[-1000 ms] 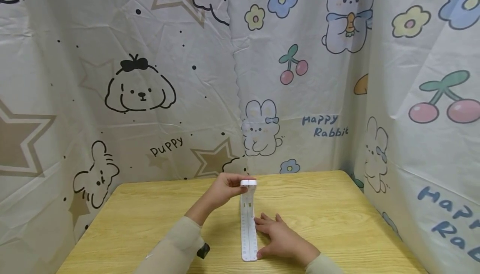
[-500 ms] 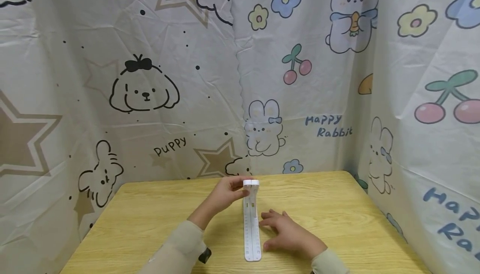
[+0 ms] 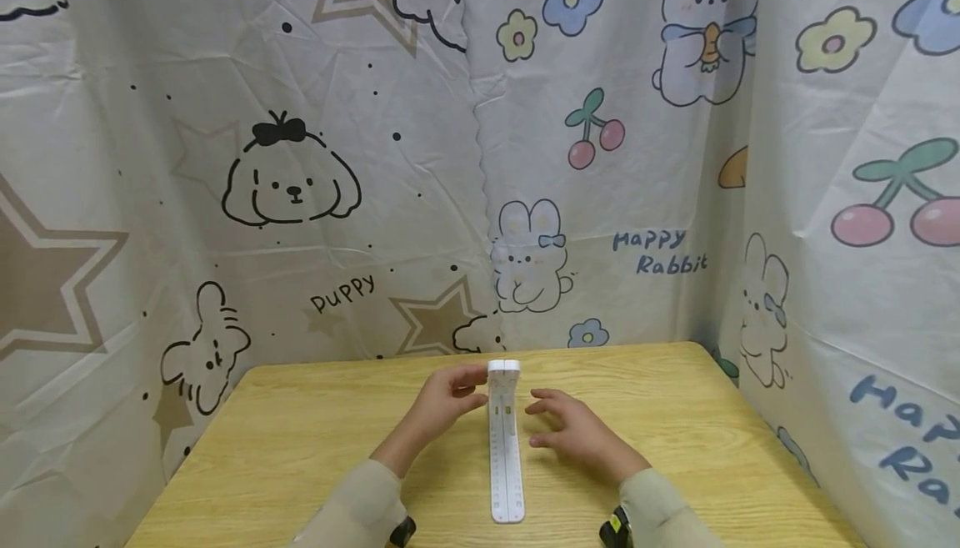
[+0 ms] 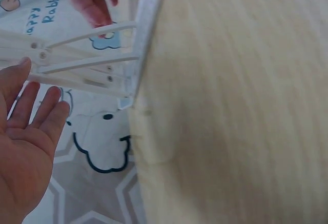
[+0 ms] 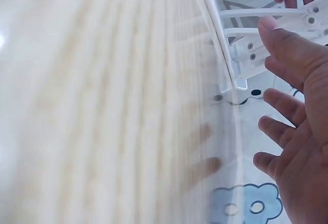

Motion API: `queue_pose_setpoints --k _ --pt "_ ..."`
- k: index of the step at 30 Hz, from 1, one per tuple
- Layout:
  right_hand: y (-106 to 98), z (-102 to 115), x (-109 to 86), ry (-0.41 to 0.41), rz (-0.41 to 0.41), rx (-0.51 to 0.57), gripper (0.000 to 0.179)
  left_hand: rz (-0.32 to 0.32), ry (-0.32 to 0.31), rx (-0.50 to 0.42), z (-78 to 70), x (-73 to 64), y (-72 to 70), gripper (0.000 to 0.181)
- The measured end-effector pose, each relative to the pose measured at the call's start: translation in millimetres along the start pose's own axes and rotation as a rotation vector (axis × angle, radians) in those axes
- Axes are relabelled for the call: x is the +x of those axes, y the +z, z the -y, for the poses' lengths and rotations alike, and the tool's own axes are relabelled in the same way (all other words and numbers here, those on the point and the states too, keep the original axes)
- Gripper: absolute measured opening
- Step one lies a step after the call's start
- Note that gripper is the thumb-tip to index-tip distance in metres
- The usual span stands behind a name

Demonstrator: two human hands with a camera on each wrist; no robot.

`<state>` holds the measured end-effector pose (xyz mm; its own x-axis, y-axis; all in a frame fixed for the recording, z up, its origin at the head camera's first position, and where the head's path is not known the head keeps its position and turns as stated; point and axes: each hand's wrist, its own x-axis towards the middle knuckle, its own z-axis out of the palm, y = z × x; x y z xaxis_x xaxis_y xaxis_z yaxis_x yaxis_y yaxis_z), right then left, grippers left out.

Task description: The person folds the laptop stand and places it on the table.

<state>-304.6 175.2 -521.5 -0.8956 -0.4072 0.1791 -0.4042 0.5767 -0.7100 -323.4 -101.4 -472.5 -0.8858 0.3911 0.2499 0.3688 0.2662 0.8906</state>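
Observation:
A narrow white folding stand [image 3: 507, 469] rests on the table, its long flat base pointing toward me and its upright part at the far end. Slim struts [image 4: 92, 62] join base and upright in the left wrist view. My left hand [image 3: 444, 402] is just left of the upright, fingers extended and thumb apart; whether a fingertip touches it is hard to tell. My right hand [image 3: 581, 435] hovers to the right, apart from the stand, with fingers spread. In the right wrist view, that hand's thumb [image 5: 287, 42] overlaps the struts.
A light wood-grain table [image 3: 337, 448] carries the stand. Behind and to both sides hangs a pale curtain [image 3: 420, 156] printed with animals, stars and flowers. Dark wrist-worn devices [image 3: 617, 527] show at the cuffs.
My right hand has left the base's right edge and moved up and away to the right. My left hand has loosened from the upright's top and sunk slightly. The stand stays upright.

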Motion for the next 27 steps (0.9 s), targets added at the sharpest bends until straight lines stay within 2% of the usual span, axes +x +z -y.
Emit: queue_pose_setpoints --k 6,11,16,20,27 --pt "1.6 -2.7 11.3 0.011 -0.02 -0.01 0.037 -0.031 -0.081 0.034 13.6 -3.9 3.3 0.035" --pt "4.6 -3.9 21.7 0.022 -0.01 -0.038 0.035 -0.007 -0.106 0.088 24.9 -0.7 7.9 0.027" --pt "7.9 -5.6 29.3 0.032 0.042 0.004 0.029 0.039 -0.101 0.119 32.8 0.8 14.3 0.016" --pt "10.2 -5.2 33.2 0.032 0.084 0.033 0.024 0.046 -0.103 0.143 36.2 1.8 17.3 0.012" --pt "12.9 -5.9 39.3 0.018 0.098 0.076 0.024 0.086 -0.099 0.281 42.8 9.8 19.2 0.01"
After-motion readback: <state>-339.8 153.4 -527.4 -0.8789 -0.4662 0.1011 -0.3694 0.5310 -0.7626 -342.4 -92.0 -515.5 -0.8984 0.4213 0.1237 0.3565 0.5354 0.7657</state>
